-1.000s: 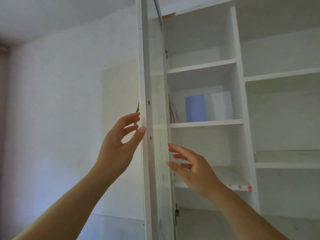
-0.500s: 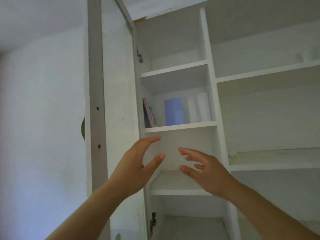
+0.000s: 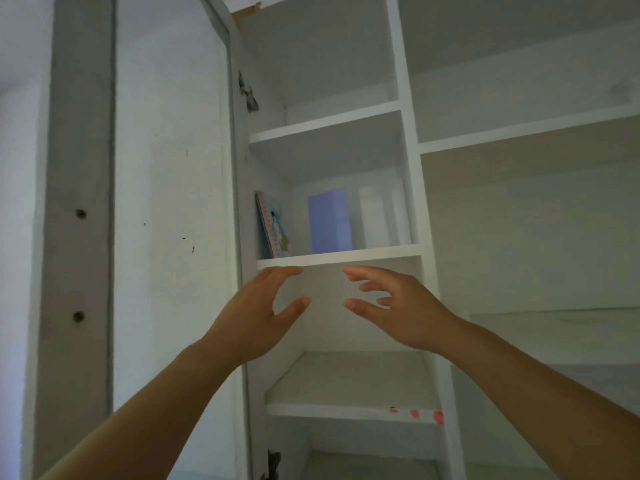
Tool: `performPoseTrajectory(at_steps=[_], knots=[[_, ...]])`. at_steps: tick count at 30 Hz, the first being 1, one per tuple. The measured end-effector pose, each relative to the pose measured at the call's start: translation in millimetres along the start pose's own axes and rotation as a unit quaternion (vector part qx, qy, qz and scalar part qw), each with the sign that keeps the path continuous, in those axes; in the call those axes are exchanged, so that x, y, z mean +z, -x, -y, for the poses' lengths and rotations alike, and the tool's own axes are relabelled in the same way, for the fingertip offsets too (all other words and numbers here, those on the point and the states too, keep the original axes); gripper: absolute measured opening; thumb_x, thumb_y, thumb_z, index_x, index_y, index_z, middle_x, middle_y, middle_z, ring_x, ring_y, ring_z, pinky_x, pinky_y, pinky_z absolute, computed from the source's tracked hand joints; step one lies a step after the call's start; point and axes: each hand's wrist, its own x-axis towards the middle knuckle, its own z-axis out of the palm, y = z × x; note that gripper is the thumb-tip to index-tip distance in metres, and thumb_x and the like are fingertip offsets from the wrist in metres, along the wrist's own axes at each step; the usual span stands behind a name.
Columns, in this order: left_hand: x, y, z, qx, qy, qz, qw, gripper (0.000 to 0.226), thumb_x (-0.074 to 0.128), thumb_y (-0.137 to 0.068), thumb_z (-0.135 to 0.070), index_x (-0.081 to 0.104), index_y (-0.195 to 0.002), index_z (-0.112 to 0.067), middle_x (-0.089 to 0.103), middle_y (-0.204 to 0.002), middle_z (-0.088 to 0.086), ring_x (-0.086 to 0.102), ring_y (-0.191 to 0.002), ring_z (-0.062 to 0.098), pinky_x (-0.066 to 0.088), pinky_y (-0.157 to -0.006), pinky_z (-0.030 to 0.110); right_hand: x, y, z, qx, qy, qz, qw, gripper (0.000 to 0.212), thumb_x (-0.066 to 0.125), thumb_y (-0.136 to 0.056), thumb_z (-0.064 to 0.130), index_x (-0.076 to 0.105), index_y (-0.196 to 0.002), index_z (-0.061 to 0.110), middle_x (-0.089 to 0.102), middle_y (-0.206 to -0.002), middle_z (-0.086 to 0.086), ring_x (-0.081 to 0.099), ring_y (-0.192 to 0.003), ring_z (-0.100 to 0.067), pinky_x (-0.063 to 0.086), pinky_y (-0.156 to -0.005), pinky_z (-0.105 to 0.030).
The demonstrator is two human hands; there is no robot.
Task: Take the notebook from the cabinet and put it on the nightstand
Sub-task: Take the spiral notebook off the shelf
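Observation:
A thin notebook (image 3: 273,225) with a pink spine and a light blue picture cover leans upright against the left wall of a white cabinet (image 3: 408,188), on a shelf (image 3: 339,257) above my hands. My left hand (image 3: 258,315) and my right hand (image 3: 398,306) are both raised just under that shelf's front edge, fingers spread and facing each other, holding nothing. The notebook is above and slightly left of my left fingertips, untouched. The nightstand is not in view.
A lilac box (image 3: 330,221) and a white box (image 3: 379,216) stand on the same shelf to the right of the notebook. The cabinet door (image 3: 166,202) stands swung open at the left. Bare shelves lie below and to the right.
The door has swung fully open and my left hand has let go of its edge. Both hands have risen toward the shelf with the notebook, and the view has moved closer.

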Motion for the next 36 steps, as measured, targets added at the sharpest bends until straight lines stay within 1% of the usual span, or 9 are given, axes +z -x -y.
performPoseTrajectory(at_steps=[4,6,11,19,24,27,31,34,36], knots=[[18,-31,23,0.000,-0.020,-0.044,0.999,0.048,0.051,-0.087,-0.046,0.041,-0.131,-0.030,0.050,-0.132,-0.004,0.050,-0.111,0.014,0.042,-0.093,0.029,3,-39,-23,-0.031,0.009,-0.020,0.999,0.048,0.061,-0.083,0.042,0.046,-0.129,0.040,0.053,-0.125,0.014,0.051,-0.112,-0.004,0.045,-0.096,-0.033],[28,-45,35,0.002,-0.029,-0.067,0.997,0.047,0.053,-0.087,-0.044,0.043,-0.130,-0.028,0.051,-0.130,-0.003,0.050,-0.107,0.013,0.042,-0.090,0.028,4,-62,-33,-0.047,0.005,-0.038,0.998,0.047,0.062,-0.083,0.040,0.047,-0.128,0.039,0.055,-0.125,0.013,0.052,-0.111,-0.005,0.046,-0.096,-0.035],[44,-80,63,0.007,-0.060,-0.084,0.995,0.050,0.051,-0.087,-0.046,0.040,-0.132,-0.029,0.046,-0.136,-0.002,0.050,-0.115,0.019,0.047,-0.091,0.035,10,-122,-53,-0.070,0.010,-0.052,0.996,0.050,0.061,-0.083,0.044,0.047,-0.130,0.035,0.054,-0.127,0.009,0.052,-0.113,-0.009,0.046,-0.096,-0.036],[72,-118,105,0.047,-0.111,-0.082,0.989,0.049,0.047,-0.088,-0.047,0.038,-0.133,-0.031,0.046,-0.133,-0.006,0.047,-0.115,0.014,0.050,-0.087,0.033,19,-210,-84,-0.086,0.020,-0.056,0.995,0.051,0.060,-0.084,0.042,0.047,-0.131,0.027,0.055,-0.128,0.004,0.052,-0.113,-0.014,0.042,-0.097,-0.031],[80,-127,127,0.036,-0.170,-0.085,0.981,0.053,0.041,-0.087,-0.054,0.036,-0.134,-0.030,0.044,-0.137,-0.008,0.042,-0.122,0.011,0.044,-0.095,0.031,25,-265,-98,-0.087,0.006,-0.044,0.995,0.050,0.060,-0.085,0.040,0.047,-0.131,0.025,0.054,-0.128,0.001,0.054,-0.111,-0.017,0.042,-0.096,-0.032],[86,-136,136,0.019,-0.176,-0.071,0.982,0.056,0.040,-0.087,-0.057,0.034,-0.136,-0.031,0.042,-0.139,-0.009,0.041,-0.123,0.008,0.040,-0.095,0.025,30,-296,-103,-0.091,-0.016,-0.031,0.995,0.049,0.059,-0.086,0.039,0.047,-0.131,0.026,0.053,-0.128,0.000,0.053,-0.109,-0.017,0.043,-0.094,-0.033],[93,-157,138,0.004,-0.163,-0.048,0.985,0.067,0.027,-0.081,-0.070,0.030,-0.138,-0.034,0.038,-0.142,-0.011,0.037,-0.125,0.006,0.032,-0.098,0.020,36,-340,-108,-0.095,-0.029,-0.011,0.995,0.048,0.059,-0.086,0.040,0.047,-0.131,0.025,0.053,-0.129,0.000,0.052,-0.102,-0.014,0.041,-0.084,-0.027],[97,-167,140,0.006,-0.149,-0.039,0.988,0.068,0.019,-0.078,-0.076,0.030,-0.136,-0.042,0.035,-0.142,-0.018,0.034,-0.126,0.002,0.029,-0.100,0.017,44,-370,-111,-0.100,-0.035,0.005,0.994,0.049,0.058,-0.087,0.040,0.046,-0.132,0.025,0.051,-0.130,-0.001,0.051,-0.100,-0.013,0.040,-0.081,-0.027],[99,-167,141,0.010,-0.140,-0.051,0.989,0.070,0.013,-0.075,-0.079,0.032,-0.133,-0.047,0.033,-0.137,-0.026,0.031,-0.123,-0.006,0.024,-0.099,0.009,54,-385,-112,-0.110,-0.042,0.011,0.993,0.048,0.059,-0.087,0.039,0.047,-0.131,0.025,0.051,-0.131,-0.003,0.052,-0.103,-0.015,0.039,-0.083,-0.026]])
